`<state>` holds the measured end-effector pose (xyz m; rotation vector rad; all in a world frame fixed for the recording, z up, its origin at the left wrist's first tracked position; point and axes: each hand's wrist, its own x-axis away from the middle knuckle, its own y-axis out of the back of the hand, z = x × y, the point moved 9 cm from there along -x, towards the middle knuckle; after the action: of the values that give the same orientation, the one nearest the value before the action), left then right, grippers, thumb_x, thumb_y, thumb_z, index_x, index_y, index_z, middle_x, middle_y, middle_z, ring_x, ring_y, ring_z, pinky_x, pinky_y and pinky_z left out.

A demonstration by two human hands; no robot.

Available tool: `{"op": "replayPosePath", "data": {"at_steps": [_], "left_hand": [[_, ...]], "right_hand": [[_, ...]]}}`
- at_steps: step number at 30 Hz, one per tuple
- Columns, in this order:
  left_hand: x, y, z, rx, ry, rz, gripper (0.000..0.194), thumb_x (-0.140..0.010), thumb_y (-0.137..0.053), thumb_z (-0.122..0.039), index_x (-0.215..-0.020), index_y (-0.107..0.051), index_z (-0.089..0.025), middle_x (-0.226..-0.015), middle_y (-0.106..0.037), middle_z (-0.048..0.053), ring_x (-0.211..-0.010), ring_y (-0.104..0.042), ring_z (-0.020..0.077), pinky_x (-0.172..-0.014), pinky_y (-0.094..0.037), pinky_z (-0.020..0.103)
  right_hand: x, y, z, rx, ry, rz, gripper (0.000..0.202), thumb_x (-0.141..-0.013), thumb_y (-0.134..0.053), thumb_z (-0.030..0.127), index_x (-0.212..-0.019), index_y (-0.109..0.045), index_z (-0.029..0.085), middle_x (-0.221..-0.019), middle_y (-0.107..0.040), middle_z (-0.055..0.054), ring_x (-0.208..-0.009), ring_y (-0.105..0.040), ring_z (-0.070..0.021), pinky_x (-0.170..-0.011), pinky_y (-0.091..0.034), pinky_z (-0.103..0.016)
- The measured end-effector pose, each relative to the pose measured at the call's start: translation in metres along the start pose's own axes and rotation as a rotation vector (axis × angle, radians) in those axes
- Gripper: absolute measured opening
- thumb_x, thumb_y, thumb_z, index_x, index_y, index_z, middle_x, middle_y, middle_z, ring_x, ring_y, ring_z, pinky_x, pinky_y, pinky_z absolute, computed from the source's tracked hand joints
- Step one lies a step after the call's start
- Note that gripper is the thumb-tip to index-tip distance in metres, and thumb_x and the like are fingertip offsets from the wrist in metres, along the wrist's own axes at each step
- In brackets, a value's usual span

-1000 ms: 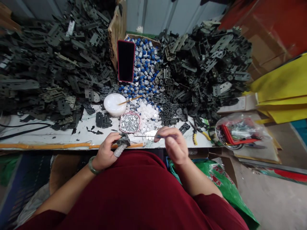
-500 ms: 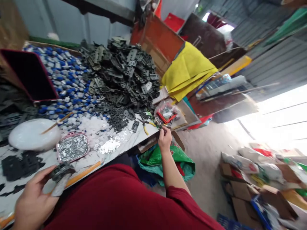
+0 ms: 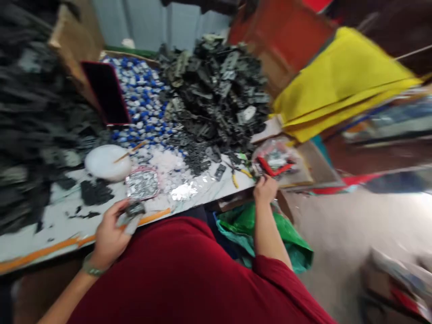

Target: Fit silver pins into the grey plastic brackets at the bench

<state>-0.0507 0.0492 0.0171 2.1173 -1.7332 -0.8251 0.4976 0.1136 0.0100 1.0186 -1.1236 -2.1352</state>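
In my left hand (image 3: 110, 231), held over the table's front edge, is a dark plastic part (image 3: 135, 209). A pale grey piece (image 3: 132, 225) hangs below it against my fingers. My right hand (image 3: 266, 190) is at the right end of the table with its fingers closed; what they hold, if anything, is hidden. Just beyond it stands a round clear bowl (image 3: 255, 163) with a red-handled tool (image 3: 275, 170) on top. Yellow-handled pliers (image 3: 235, 180) lie to the left of that hand. Near my left hand is a pink-rimmed tray (image 3: 155, 194) of small shiny metal pieces.
Dark plastic parts (image 3: 216, 90) are heaped at the back, beside many blue-and-white pieces (image 3: 143, 99). A dark tablet-like panel (image 3: 107, 94) leans at left, near a white dome (image 3: 104, 162). A green bag (image 3: 288, 234) sits below the table edge. Yellow sheets (image 3: 340, 76) hang at right.
The view has swung left, so everything sits further right in the picture. My left hand still holds the dark part. My right hand stays by the bowl, its fingers closed.
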Motion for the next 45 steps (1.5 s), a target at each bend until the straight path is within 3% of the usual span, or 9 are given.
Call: {"op": "replayPosePath", "data": {"at_steps": [4, 7, 14, 18, 22, 29, 34, 39, 45], "left_hand": [[-0.009, 0.004, -0.020, -0.084, -0.107, -0.076, 0.045, -0.079, -0.064, -0.031, -0.119, -0.051, -0.018, -0.099, -0.069, 0.008, -0.089, -0.069, 0.0215, -0.082, -0.057, 0.035], [-0.012, 0.003, -0.027, -0.085, -0.174, -0.055, 0.045, -0.079, -0.063, -0.027, -0.121, -0.050, -0.018, -0.096, -0.071, 0.008, -0.088, -0.070, 0.0209, -0.082, -0.057, 0.034], [-0.010, -0.004, -0.038, -0.096, -0.243, 0.011, 0.048, -0.081, -0.060, -0.028, -0.126, -0.046, -0.018, -0.097, -0.073, 0.008, -0.089, -0.070, 0.0214, -0.081, -0.058, 0.035], [-0.005, 0.003, -0.046, -0.125, -0.297, -0.025, 0.048, -0.081, -0.060, -0.025, -0.127, -0.045, -0.019, -0.100, -0.072, 0.007, -0.088, -0.070, 0.0205, -0.079, -0.058, 0.033], [-0.002, 0.008, -0.048, -0.160, -0.320, -0.052, 0.043, -0.081, -0.059, -0.023, -0.123, -0.048, -0.020, -0.103, -0.071, 0.008, -0.089, -0.070, 0.0209, -0.079, -0.058, 0.032], [-0.010, 0.006, -0.044, -0.024, -0.249, -0.029, 0.038, -0.077, -0.063, -0.029, -0.112, -0.052, -0.019, -0.096, -0.068, 0.007, -0.088, -0.066, 0.0210, -0.078, -0.054, 0.034], [-0.020, -0.019, -0.005, 0.483, 0.279, 0.164, 0.023, -0.076, -0.064, -0.032, -0.094, -0.058, -0.019, -0.078, -0.064, 0.001, -0.066, -0.058, 0.0151, -0.060, -0.049, 0.027], [0.001, -0.058, 0.017, 1.271, 0.965, 0.242, 0.018, -0.083, -0.052, -0.029, -0.073, -0.056, -0.014, -0.055, -0.052, 0.000, -0.042, -0.039, 0.0082, -0.040, -0.033, 0.020], [0.011, -0.071, 0.024, 1.479, 1.214, 0.083, 0.028, -0.089, -0.036, -0.015, -0.068, -0.056, -0.014, -0.053, -0.052, 0.001, -0.042, -0.046, 0.0112, -0.037, -0.036, 0.020]], "right_hand": [[0.008, 0.003, 0.008, 0.023, 0.049, -0.113, 0.050, -0.075, -0.053, 0.034, -0.114, -0.053, 0.002, -0.111, -0.053, -0.028, -0.109, -0.045, -0.0392, -0.092, -0.033, -0.058], [0.036, 0.015, 0.056, -0.144, 0.218, -0.155, 0.044, -0.079, -0.052, 0.036, -0.113, -0.052, 0.008, -0.110, -0.053, -0.024, -0.108, -0.046, -0.0370, -0.090, -0.036, -0.057], [0.170, 0.012, 0.289, -0.801, 0.996, 0.629, 0.041, -0.083, -0.058, 0.046, -0.116, -0.050, 0.022, -0.107, -0.057, -0.013, -0.098, -0.053, -0.0260, -0.083, -0.045, -0.044], [0.226, 0.022, 0.350, -0.809, 1.344, 0.806, 0.055, -0.078, -0.057, 0.062, -0.114, -0.053, 0.020, -0.104, -0.058, -0.013, -0.095, -0.052, -0.0256, -0.083, -0.043, -0.042], [0.241, 0.022, 0.357, -0.847, 1.436, 0.794, 0.043, -0.088, -0.046, 0.056, -0.106, -0.057, 0.018, -0.090, -0.060, -0.010, -0.084, -0.050, -0.0220, -0.076, -0.043, -0.037], [0.233, 0.015, 0.353, -1.040, 1.205, 0.926, 0.043, -0.090, -0.039, 0.059, -0.101, -0.056, 0.020, -0.089, -0.062, -0.008, -0.085, -0.054, -0.0205, -0.077, -0.045, -0.036], [0.224, -0.007, 0.356, -0.972, 1.040, 1.069, 0.044, -0.094, -0.032, 0.053, -0.103, -0.055, 0.017, -0.091, -0.061, -0.009, -0.083, -0.057, -0.0192, -0.075, -0.047, -0.034], [0.214, -0.003, 0.359, -0.942, 1.119, 0.905, 0.030, -0.091, -0.048, 0.043, -0.105, -0.055, 0.017, -0.097, -0.061, -0.010, -0.092, -0.056, -0.0211, -0.083, -0.046, -0.038], [0.250, 0.019, 0.366, -0.911, 1.453, 0.858, 0.039, -0.086, -0.057, 0.047, -0.111, -0.055, 0.018, -0.108, -0.059, -0.012, -0.101, -0.052, -0.0222, -0.087, -0.044, -0.038]]}}
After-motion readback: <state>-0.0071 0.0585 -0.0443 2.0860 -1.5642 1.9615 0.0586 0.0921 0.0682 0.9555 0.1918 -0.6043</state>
